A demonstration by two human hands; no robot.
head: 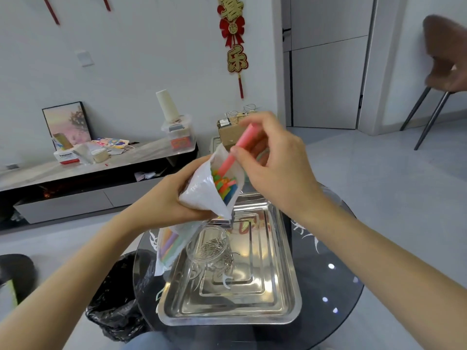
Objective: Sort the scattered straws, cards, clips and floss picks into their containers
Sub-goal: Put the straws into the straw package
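Two hands: left hand (161, 198) grip clamped round the white bag (204, 195); right hand (273, 168) grip pinching a pink straw (237, 147).
Straw: lower end just inside the bag mouth, top leaning toward 1 o'clock.
Tray (227, 318): at 6 o'clock on the worktop (328, 286), holding a jar (209, 246) and a floss pick (226, 280).
Advice: hold the mouth wide, slide the straw deep, then let go.

1. one camera sits on the person's head.
2. it looks forward and down at the metal tray (174, 306) on the round dark table (328, 286).
3. it is very close: the left hand (164, 198) and the right hand (275, 170) fill the middle of the view.
4. the view is wide, so it also takes in the far wall (139, 59) and the floor (391, 173).
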